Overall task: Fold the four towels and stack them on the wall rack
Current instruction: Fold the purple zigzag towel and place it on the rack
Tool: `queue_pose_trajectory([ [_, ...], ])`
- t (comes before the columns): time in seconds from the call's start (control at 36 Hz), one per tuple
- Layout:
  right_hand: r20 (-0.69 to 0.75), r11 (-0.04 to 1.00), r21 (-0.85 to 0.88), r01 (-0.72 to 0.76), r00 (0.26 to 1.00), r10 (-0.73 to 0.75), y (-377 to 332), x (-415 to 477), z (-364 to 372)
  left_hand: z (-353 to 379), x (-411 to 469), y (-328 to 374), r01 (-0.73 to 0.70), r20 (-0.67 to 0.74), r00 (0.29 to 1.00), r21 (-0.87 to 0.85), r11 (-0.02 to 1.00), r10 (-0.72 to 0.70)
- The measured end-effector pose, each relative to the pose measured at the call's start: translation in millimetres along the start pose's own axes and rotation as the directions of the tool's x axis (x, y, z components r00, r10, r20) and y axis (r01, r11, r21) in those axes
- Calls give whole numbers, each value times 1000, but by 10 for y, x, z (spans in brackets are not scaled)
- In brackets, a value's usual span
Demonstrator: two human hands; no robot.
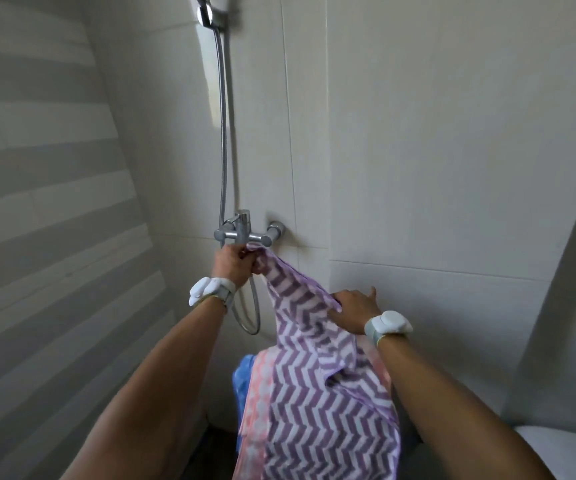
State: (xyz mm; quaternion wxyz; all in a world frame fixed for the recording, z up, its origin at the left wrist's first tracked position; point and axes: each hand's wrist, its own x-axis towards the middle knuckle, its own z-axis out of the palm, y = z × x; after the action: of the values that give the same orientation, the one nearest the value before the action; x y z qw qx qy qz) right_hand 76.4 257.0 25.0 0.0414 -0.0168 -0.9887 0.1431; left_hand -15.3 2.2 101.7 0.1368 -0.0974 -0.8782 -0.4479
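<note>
left grip [233, 263] clamped on purple towel [317, 403] corner below mixer tap [245, 232], right grip [354, 308] pinching its edge lower down

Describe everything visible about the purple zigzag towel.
The purple zigzag towel is thin, soft-looking cloth with a purple and white chevron pattern and a lilac hem. It is unfolded and hangs loosely, creased, in front of the tiled wall. The left hand pinches its top corner just under the shower mixer tap; the right hand holds the upper edge lower down. Its lower part drapes over a pink towel and a blue towel, then runs out of frame.
</note>
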Motion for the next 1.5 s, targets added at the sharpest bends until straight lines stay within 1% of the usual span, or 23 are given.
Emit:
queue_pose_trajectory([
  [0.06,-78,997,80,4,997,3,-1,6,-115,-207,98,81,16,-144,990,117,993,1],
  [0.08,-101,993,114,12,995,0,-14,11,-200,-308,133,133,29,-180,984,150,988,-2],
  [0.11,-106,990,138,17,994,-2,-20,20,-226,-375,156,106,66,-201,979,170,983,-31],
  [0.14,-140,989,144,29,990,-9,-32,14,-302,-463,160,123,96,-233,971,188,977,-50],
  [0.22,-214,982,175,64,977,-25,-6,41,-417,-642,184,10,212,-301,943,206,955,-144],
  [0.28,-238,966,240,98,970,-40,-14,24,-479,-729,153,-53,244,-317,933,217,945,-168],
  [0.36,-249,900,415,134,968,-30,-31,17,-526,-789,101,-85,276,-327,925,222,935,-195],
  [0.5,-327,819,551,160,944,36,-66,-7,-486,-900,11,-221,345,-329,908,231,910,-261],
  [0.64,-396,803,565,189,916,63,-103,-13,-422,-988,15,-323,453,-332,868,224,863,-369],
  [0.78,-450,803,555,215,890,73,-175,15,-399,-1068,-8,-387,465,-327,864,225,856,-383],
  [0.89,-430,815,533,228,902,29,-221,54,-403,-1174,-3,-408,467,-338,862,242,851,-377],
  [0.97,-392,842,482,243,919,-40,-301,65,-420,-1268,-9,-439,473,-338,861,255,843,-381],
  [1.03,-369,847,472,246,927,-64,-366,84,-424,-1332,-24,-483,459,-331,870,270,846,-366],
  [1.08,-346,845,473,251,934,-84,-406,106,-423,-1397,-63,-518,421,-323,890,307,854,-322],
  [1.17,-300,859,451,243,947,-111,-450,134,-429,-1509,-142,-579,313,-325,925,348,884,-199],
  [1.22,-285,876,423,231,952,-114,-475,153,-435,-1599,-210,-612,217,-294,950,373,902,-107],
  [1.28,-270,889,403,218,956,-113,-501,173,-445,-1696,-260,-650,95,-230,973,404,910,0],
  [1.36,-257,901,384,201,961,-105,-515,187,-471,-1808,-346,-618,-87,-72,988,474,876,137],
  [1.44,-250,910,366,195,962,-106,-517,210,-481,-1910,-410,-571,-175,1,980,501,848,201],
  [1.5,-247,918,355,175,965,-88,-530,223,-484,-2004,-437,-581,-181,23,981,494,851,195],
])
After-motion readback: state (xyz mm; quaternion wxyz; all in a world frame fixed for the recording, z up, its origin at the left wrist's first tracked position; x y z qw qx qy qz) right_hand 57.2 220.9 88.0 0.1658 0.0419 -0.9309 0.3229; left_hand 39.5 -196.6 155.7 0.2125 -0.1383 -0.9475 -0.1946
